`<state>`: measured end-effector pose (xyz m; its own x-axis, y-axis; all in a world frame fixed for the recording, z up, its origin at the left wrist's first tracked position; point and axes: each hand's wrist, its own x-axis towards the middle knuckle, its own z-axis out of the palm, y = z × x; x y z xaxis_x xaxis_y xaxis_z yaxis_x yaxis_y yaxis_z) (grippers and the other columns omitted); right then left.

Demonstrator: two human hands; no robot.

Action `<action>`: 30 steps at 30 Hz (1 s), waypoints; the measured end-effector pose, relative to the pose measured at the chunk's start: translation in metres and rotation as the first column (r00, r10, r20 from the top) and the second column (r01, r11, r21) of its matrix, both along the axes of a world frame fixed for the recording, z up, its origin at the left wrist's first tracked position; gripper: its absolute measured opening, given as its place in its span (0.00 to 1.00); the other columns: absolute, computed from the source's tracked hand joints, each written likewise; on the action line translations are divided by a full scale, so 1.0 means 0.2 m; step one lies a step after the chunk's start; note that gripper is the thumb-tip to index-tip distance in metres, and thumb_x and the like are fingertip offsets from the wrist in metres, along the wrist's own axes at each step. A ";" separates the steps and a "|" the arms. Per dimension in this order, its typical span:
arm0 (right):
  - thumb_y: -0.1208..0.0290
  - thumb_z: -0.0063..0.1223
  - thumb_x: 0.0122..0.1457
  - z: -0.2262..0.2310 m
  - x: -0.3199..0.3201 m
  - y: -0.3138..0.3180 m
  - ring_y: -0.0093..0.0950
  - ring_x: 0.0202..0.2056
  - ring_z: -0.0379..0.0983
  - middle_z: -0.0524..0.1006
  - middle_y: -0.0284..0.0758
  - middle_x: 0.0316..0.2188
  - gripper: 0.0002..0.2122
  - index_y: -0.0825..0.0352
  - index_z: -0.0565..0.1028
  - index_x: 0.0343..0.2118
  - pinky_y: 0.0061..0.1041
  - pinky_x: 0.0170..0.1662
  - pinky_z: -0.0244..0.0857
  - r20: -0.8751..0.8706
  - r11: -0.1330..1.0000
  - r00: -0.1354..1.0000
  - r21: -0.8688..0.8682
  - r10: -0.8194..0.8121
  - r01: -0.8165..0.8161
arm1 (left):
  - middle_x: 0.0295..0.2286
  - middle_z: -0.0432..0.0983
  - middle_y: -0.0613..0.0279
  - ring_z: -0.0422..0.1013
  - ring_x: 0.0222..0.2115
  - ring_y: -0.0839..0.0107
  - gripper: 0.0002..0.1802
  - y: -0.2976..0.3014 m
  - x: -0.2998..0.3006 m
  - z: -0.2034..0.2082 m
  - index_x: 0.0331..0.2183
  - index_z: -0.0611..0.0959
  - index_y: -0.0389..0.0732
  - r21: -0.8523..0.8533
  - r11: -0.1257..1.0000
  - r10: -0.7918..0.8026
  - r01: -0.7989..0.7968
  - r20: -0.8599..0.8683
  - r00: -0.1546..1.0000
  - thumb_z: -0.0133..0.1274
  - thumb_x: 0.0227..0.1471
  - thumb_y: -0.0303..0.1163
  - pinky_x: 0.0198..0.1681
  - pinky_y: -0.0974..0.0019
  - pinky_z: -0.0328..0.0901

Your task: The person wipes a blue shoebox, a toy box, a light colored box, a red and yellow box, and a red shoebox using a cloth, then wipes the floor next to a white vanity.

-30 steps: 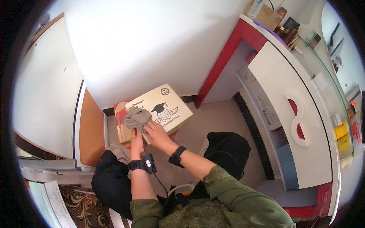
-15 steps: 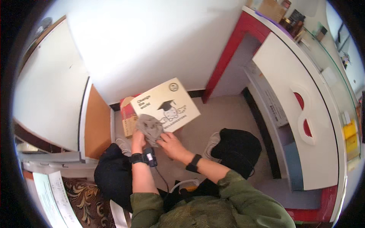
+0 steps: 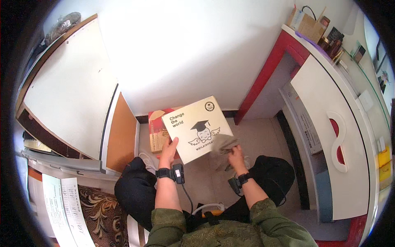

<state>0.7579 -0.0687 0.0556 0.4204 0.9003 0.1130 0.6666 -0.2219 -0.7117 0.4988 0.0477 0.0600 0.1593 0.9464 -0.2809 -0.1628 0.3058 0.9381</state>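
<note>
A white square box (image 3: 195, 115) with a black drawing of a winged face in a graduation cap sits tilted in front of me. My left hand (image 3: 168, 151) grips its near left edge, the thumb over the top and the other fingers partly hidden. In my right hand (image 3: 237, 159) is a bunched grey cloth (image 3: 225, 144), its end smeared by motion at the box's near right corner. Partly under the white box, a red and tan box (image 3: 157, 133) shows on the left.
An orange-brown panel (image 3: 119, 131) stands close on the left, below a white board (image 3: 74, 90). On the right is a red and white cabinet (image 3: 329, 144) with bottles and a carton on top. My knees flank the grey floor (image 3: 263, 136).
My left hand has let go of the cloth and taken the box's edge. My right hand has carried the cloth rightward to the box's near right corner. The view has shifted too.
</note>
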 end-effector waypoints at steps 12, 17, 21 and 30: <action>0.71 0.38 0.48 0.02 0.10 0.17 0.36 0.42 0.62 0.66 0.43 0.40 0.18 0.68 0.61 0.44 0.28 0.43 0.55 -0.373 0.957 0.898 0.076 -0.233 0.280 | 0.41 0.63 0.55 0.60 0.41 0.65 0.37 0.01 0.05 -0.05 0.47 0.57 0.34 -0.055 0.996 -0.062 0.068 0.107 0.992 0.56 0.35 0.28 0.44 0.66 0.57; 0.68 0.37 0.49 0.04 0.00 0.15 0.36 0.44 0.60 0.64 0.43 0.42 0.18 0.67 0.60 0.45 0.29 0.44 0.55 -0.543 0.941 0.796 0.030 -0.268 0.336 | 0.43 0.61 0.54 0.59 0.43 0.65 0.43 0.01 -0.02 -0.03 0.50 0.53 0.35 0.014 0.983 -0.181 0.182 0.191 0.965 0.57 0.33 0.29 0.46 0.66 0.55; 0.67 0.36 0.49 -0.08 0.09 0.14 0.36 0.45 0.58 0.61 0.41 0.45 0.19 0.66 0.60 0.45 0.31 0.43 0.55 -0.788 0.858 0.459 -0.163 -0.411 0.488 | 0.44 0.59 0.54 0.58 0.45 0.66 0.48 -0.01 0.06 0.14 0.51 0.50 0.36 0.099 0.944 -0.311 0.313 -0.039 0.950 0.59 0.31 0.30 0.48 0.67 0.52; 0.67 0.38 0.50 -0.10 0.12 0.22 0.30 0.41 0.60 0.64 0.36 0.39 0.16 0.68 0.61 0.42 0.31 0.42 0.56 -0.984 0.859 0.166 0.026 -0.069 0.511 | 0.48 0.53 0.48 0.53 0.48 0.60 0.59 -0.24 0.15 0.68 0.52 0.42 0.33 0.456 0.843 -0.018 0.286 -0.506 0.862 0.62 0.22 0.34 0.51 0.65 0.48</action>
